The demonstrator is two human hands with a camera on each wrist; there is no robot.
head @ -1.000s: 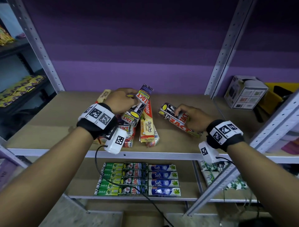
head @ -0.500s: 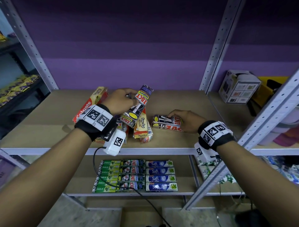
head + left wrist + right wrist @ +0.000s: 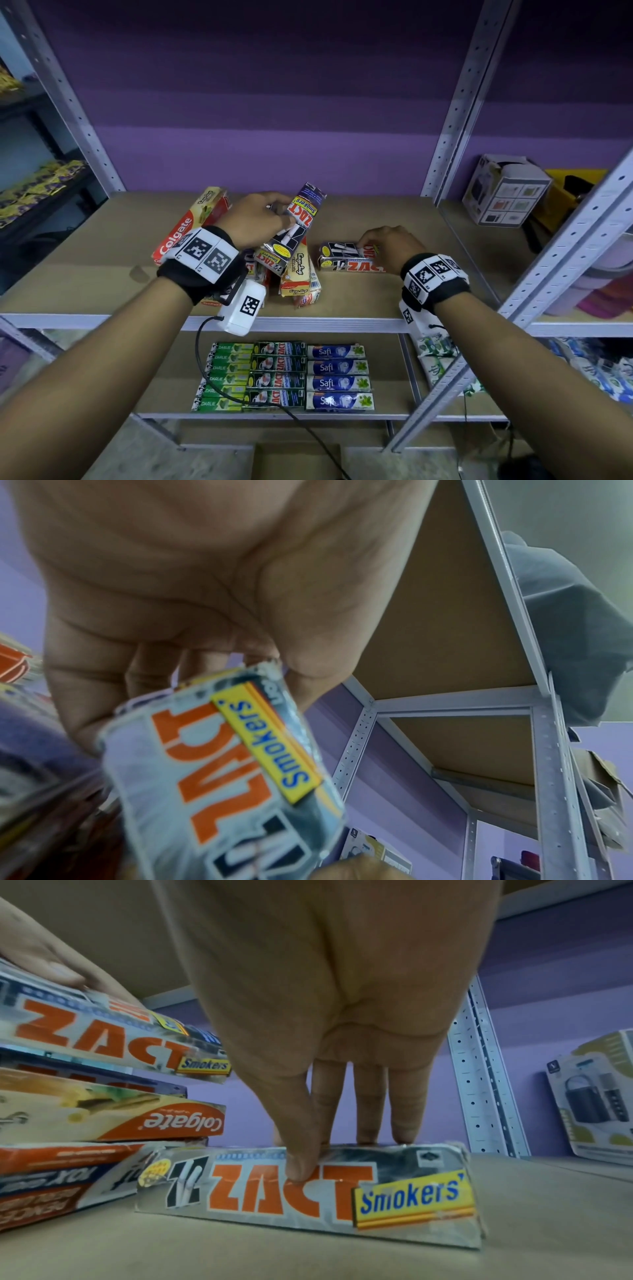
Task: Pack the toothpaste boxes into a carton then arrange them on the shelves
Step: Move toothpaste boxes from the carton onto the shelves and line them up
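Left hand [image 3: 255, 219] grips a tilted Zact box [image 3: 294, 229] over the loose heap of toothpaste boxes [image 3: 298, 274] — pulling it out could topple them. Further right, the right hand [image 3: 388, 244] pinches another Zact box [image 3: 308, 1188] flat on the shelf [image 3: 394, 294]; it may skid crooked.

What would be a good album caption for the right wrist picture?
Right hand pinching a Zact Smokers' toothpaste box lying on the shelf, beside a stack of boxes.

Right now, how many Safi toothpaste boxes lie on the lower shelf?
4. The Safi boxes sit in one column, front to back, right of the green Zact boxes. Others may be hidden beneath.
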